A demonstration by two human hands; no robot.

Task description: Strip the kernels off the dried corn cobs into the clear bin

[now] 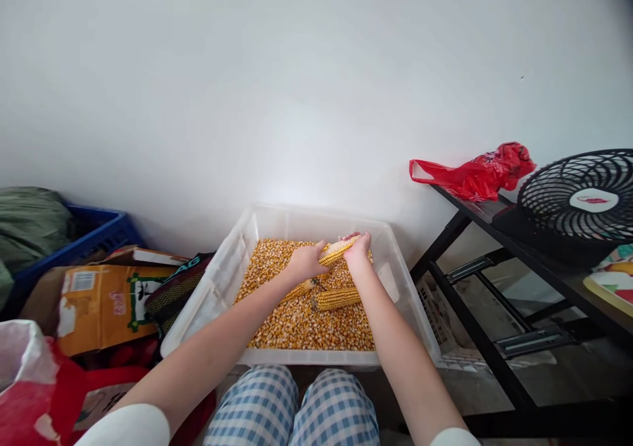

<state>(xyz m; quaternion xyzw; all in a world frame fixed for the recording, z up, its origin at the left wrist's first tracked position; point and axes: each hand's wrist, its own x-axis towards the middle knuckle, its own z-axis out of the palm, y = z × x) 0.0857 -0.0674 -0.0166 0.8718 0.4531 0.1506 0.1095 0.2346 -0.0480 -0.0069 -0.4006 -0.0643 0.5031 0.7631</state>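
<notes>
Both of my hands grip one corn cob [334, 254] above a translucent plastic bin [217, 284]. My left hand [309, 262] is closed round the cob's left end. Around its right end my right hand [358, 245] is wrapped. Yellow kernels cover the cob's lower side, while a pale stripe along the top looks stripped. Loose corn kernels [301, 330] fill the bin's bottom. On them lies a full corn cob [337, 299], and another cob [298, 291] rests to its left, partly hidden by my left forearm.
To the right, a black table [514, 241] carries a red plastic bag [487, 172] and a black fan [583, 195]. At the left stand an orange cardboard box [99, 301], a blue crate [106, 235] and a red-and-white bag [44, 380]. A white wall [297, 90] rises behind the bin.
</notes>
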